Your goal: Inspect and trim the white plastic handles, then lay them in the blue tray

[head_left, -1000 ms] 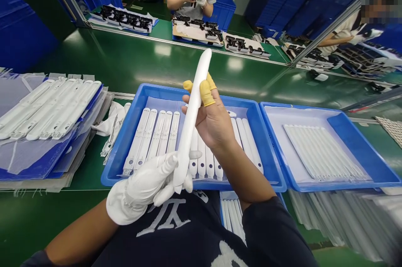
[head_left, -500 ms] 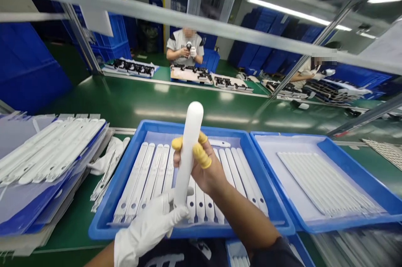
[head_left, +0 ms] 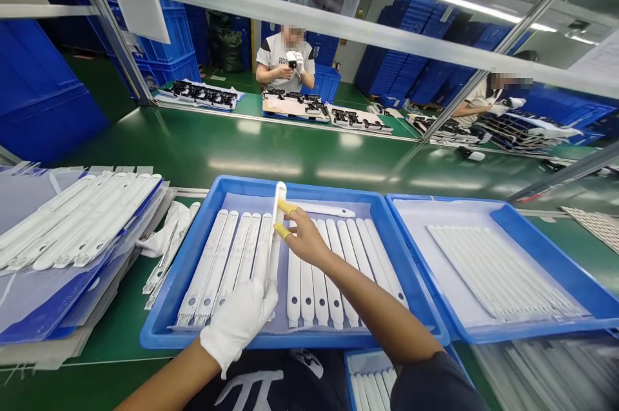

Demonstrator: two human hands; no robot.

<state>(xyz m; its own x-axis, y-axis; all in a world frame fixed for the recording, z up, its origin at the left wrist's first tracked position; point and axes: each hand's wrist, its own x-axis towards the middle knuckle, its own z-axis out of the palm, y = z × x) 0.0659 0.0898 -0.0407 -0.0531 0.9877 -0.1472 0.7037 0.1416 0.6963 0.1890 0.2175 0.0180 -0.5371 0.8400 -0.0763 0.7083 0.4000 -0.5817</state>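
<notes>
A long white plastic strip lies on edge in the middle blue tray, between two rows of like strips. My left hand, in a white glove, grips the strip's near end. My right hand, bare with yellow finger cots, pinches the strip near its far end. Several white strips lie on the left of the tray with their ribbed side up, and several smooth ones lie on the right.
A second blue tray at right holds a sheet of thin white parts. Stacked white strips on plastic sheets lie at left, with a glove and tweezers beside them. Across the green conveyor two other people handle black parts.
The strip, held upright in front of me before, has come down into the middle tray with both hands still on it. My head has tilted up.
</notes>
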